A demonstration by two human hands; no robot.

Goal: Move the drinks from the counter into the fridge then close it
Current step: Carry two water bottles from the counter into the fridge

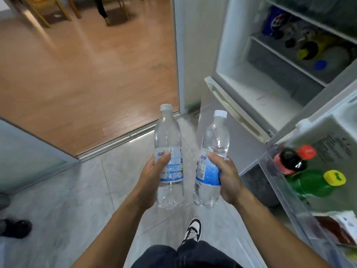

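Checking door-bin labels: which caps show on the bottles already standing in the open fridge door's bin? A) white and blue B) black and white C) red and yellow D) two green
C: in the door bin a dark bottle carries a red cap and a green bottle a yellow cap.

A home kitchen, by the look of it: an open fridge (270, 78) stands on grey floor tiles (77, 219), its door shelf (301, 190) stocked with soft-drink bottles. A sliding-door track (123, 136) leads onto a wooden floor (87, 74) with chair legs (44, 12) (likely a dining area).
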